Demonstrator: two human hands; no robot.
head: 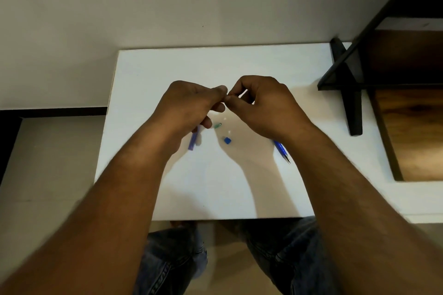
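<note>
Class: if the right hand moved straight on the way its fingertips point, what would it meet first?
Probably the left hand, whose fingertips sit just ahead of the right hand; depth is hard to judge.

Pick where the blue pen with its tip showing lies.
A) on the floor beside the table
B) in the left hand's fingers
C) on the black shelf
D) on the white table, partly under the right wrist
D: the blue pen lies on the white table, its upper end hidden beneath the wrist of the right hand.
</note>
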